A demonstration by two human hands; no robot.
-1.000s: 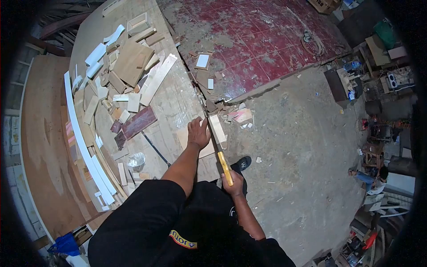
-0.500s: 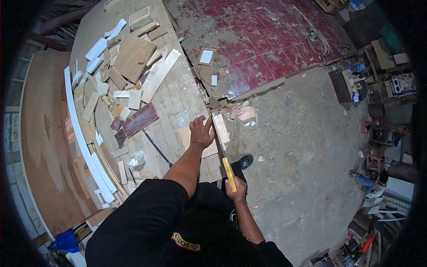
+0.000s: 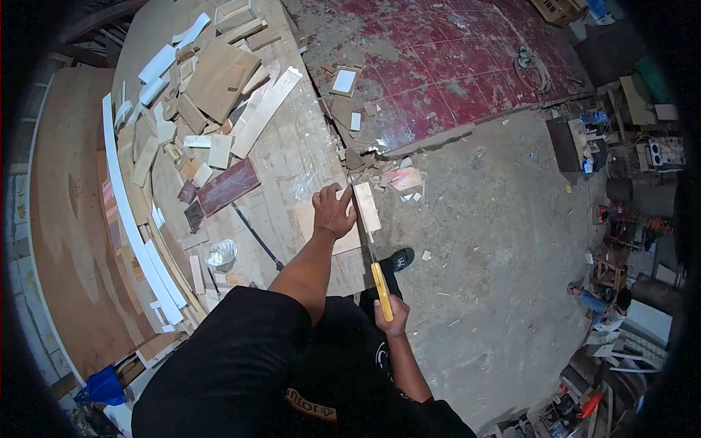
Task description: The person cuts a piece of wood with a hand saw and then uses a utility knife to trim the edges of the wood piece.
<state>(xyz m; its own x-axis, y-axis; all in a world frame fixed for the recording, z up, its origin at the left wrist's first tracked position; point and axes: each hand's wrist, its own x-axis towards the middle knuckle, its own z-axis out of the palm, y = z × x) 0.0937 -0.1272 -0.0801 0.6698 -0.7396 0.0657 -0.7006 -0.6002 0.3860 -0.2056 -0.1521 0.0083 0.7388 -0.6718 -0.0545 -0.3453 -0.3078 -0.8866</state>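
My left hand (image 3: pixel 334 212) lies on a pale wooden board (image 3: pixel 346 237) at the workbench edge, its fingers spread and pressing down. In my right hand (image 3: pixel 392 315) is the yellow handle of a handsaw (image 3: pixel 381 290), gripped low beside the bench. The thin saw blade points away from me, running along the bench edge just right of my left hand. Right of the blade, a light wood piece (image 3: pixel 367 206) juts out over the floor. Whether it is joined to the board is hidden by the blade.
A heap of wood offcuts (image 3: pixel 217 80) covers the far left of the workbench (image 3: pixel 296 157). Nearer are a dark red board (image 3: pixel 228 186), a black rod (image 3: pixel 255 237) and a clear plastic cup (image 3: pixel 221 253). Scraps litter the concrete floor (image 3: pixel 482 241); a raised red tiled floor (image 3: pixel 453 80) lies beyond.
My right hand has drawn the saw back a little towards my body. My left hand stays pressed on the board. The whole view has shifted slightly.
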